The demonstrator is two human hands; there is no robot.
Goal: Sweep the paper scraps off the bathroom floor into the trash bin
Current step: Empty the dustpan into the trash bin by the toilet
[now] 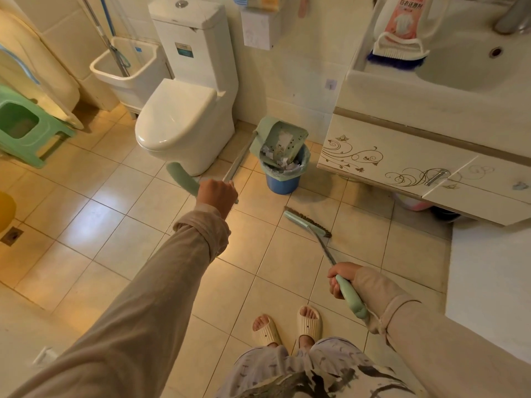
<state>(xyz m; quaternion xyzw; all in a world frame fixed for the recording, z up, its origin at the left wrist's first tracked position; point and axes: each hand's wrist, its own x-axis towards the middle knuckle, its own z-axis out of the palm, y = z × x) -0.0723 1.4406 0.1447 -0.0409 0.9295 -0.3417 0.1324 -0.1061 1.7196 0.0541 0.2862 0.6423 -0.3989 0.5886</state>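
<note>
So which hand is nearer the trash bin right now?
Left. The left hand holds the dustpan handle just down-left of the trash bin, tipping the pan over it. The right hand is farther back near the feet, holding the broom.

My green dustpan [280, 137] is tipped up on edge over the blue trash bin [283, 179], its mouth pointing down into the bin's green liner. White paper scraps [284, 163] lie crumpled inside the bin, and one pale scrap clings to the pan's inner face. The pan's long handle slants down and back from it. The bin stands on the tiled floor between the toilet base and the vanity cabinet. My green broom [309, 224] rests bristles-down on the tiles just in front of the bin.
</note>
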